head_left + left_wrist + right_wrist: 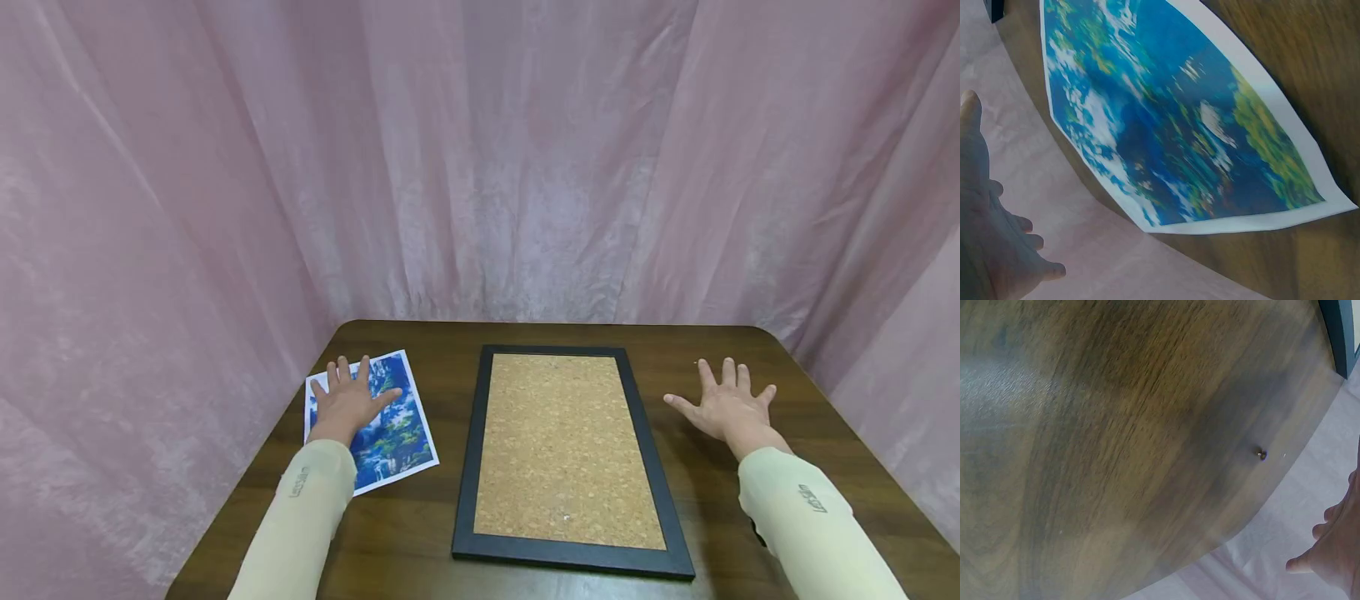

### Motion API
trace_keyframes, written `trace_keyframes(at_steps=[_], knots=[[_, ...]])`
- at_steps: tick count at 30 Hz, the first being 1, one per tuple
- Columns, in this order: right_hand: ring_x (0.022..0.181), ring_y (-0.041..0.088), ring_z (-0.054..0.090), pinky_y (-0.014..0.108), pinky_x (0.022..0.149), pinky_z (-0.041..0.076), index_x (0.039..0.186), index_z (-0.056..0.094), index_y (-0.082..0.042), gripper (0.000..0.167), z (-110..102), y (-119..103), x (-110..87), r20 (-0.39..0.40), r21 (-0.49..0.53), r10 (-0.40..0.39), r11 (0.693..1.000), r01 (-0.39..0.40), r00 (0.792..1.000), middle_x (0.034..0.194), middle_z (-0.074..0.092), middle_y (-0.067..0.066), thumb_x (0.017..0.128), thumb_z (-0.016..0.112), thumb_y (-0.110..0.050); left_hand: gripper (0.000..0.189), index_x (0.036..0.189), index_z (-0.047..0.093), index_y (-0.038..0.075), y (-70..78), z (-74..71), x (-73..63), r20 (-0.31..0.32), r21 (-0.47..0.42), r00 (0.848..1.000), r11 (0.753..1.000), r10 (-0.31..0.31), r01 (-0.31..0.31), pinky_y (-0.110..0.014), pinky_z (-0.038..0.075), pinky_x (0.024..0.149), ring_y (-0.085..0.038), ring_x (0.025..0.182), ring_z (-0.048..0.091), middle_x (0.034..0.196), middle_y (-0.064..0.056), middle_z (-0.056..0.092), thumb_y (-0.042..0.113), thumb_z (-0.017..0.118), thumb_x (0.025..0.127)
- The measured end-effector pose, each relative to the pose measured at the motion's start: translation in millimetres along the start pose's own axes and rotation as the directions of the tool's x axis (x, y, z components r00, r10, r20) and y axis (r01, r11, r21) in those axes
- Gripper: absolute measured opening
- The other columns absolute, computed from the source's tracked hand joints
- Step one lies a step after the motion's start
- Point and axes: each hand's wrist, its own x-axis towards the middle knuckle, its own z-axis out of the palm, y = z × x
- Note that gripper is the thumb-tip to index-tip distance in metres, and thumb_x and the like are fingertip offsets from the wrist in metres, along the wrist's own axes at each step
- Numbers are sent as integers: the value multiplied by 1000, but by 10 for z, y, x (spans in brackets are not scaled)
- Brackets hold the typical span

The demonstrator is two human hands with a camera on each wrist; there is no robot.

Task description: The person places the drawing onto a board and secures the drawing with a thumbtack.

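Fingers spread, my left hand (347, 406) hovers above a printed landscape picture (397, 442) with a white border; the left wrist view shows a gap between the hand (1004, 244) and the print (1166, 119). To the right, my right hand (731, 410) is held over the brown table with its fingers apart, holding nothing. A small push pin (1262, 454) stands on the tabletop in the right wrist view; I cannot make it out in the head view. Between the hands lies a cork board (562, 450) in a black frame.
The dark wooden table (435, 533) has rounded far corners. Pink curtains (540, 167) hang behind it and along both sides. In the right wrist view, a corner of the board's black frame (1340, 337) shows at the upper right.
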Motion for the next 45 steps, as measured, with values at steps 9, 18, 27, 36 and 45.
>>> trace_keyframes(at_steps=[9,18,27,36,45], knots=[[137,64,-4,84,97,0,155,8,5,112,47,69,-17,-2,3,10,1000,-10,1000,150,-4,46,89,38,-80,107,157,8,0,-208,-27,-86,-41,0,998,999,-41,41,-75,-9,105,-57,142,-5,157,-38,-1,69,52,89],[135,66,1,84,96,7,154,9,7,112,53,106,-62,7,0,15,1000,-15,1000,149,-2,47,89,39,-79,111,157,4,-2,-312,31,-96,-25,-41,997,996,-75,74,-75,-6,106,-58,142,-6,156,-39,-6,70,53,88],[134,67,5,84,97,12,153,12,9,111,91,105,-75,1,59,28,998,-28,1000,148,0,48,90,40,-77,110,156,4,-4,-430,63,-154,-11,-107,989,983,-149,147,-75,5,107,-58,141,0,155,-41,-4,68,55,89],[133,68,6,82,98,16,152,11,11,110,113,126,-64,-3,103,34,994,-33,999,148,0,49,91,39,-76,111,156,0,-4,-543,86,-235,-14,-243,976,948,-217,207,-74,8,108,-58,141,4,155,-39,-6,62,60,89],[131,68,12,79,96,25,151,13,12,105,113,176,-83,-7,153,48,987,-46,999,146,7,49,93,46,-69,106,155,2,-6,-581,103,-342,-15,-335,955,902,-295,273,-73,14,108,-61,136,14,150,-44,8,54,62,91]])
